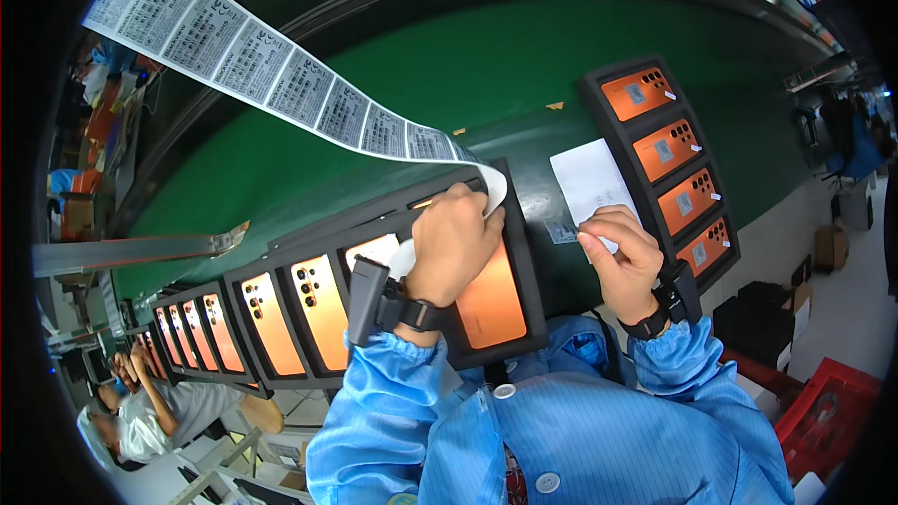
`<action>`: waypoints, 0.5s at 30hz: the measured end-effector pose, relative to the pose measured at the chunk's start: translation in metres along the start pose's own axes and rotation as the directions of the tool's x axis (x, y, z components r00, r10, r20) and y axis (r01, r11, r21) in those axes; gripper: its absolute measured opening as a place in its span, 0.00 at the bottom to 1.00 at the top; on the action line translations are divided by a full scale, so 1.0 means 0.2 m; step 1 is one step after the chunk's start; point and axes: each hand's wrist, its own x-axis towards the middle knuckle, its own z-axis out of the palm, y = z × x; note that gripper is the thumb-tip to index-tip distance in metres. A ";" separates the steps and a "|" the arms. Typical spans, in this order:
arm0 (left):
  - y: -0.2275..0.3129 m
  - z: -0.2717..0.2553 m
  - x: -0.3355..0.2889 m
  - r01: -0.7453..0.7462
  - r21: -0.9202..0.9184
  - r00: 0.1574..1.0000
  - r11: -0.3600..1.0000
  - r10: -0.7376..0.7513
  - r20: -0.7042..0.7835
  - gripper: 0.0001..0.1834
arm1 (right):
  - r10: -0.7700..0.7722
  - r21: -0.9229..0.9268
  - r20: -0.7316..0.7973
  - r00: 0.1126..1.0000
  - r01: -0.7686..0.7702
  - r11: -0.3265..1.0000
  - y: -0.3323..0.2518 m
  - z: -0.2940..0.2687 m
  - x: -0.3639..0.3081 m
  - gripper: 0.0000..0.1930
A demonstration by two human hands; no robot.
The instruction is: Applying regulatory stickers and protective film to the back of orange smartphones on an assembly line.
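My left hand (454, 248) is closed on the curled end of a long strip of printed labels (299, 84), which rises away to the far left. Below that hand lies a dark foam tray (526, 271) with orange phones, one of them (493, 304) partly hidden by my wrist. My right hand (622, 257) pinches a small printed label (561, 233) between thumb and fingertips, over the green bench. Just beyond it lies a white paper sheet (587, 171). A second dark tray (599, 93) at the right holds several orange phones (666, 150), each bearing a grey label on its back.
More trays of orange phones (271, 318) run along the green bench top (524, 56) to the left. A metal rail (140, 252) crosses there. Another person (154, 402) sits at the far lower left. A red crate (828, 421) stands at the lower right.
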 end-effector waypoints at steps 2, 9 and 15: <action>0.00 0.03 -0.01 0.007 0.017 0.998 1.000 -0.008 0.058 0.09 | 0.003 -0.006 -0.014 1.000 -0.003 1.000 0.01 -0.01 0.00 0.07; 0.06 0.15 -0.11 -0.005 0.178 0.996 0.984 0.022 -0.092 0.09 | 0.023 0.009 -0.034 0.999 -0.023 1.000 0.02 -0.03 -0.01 0.07; 0.07 0.17 -0.12 0.064 0.189 0.996 0.980 -0.050 -0.079 0.13 | 0.014 0.011 -0.025 1.000 -0.013 1.000 0.02 -0.03 -0.02 0.07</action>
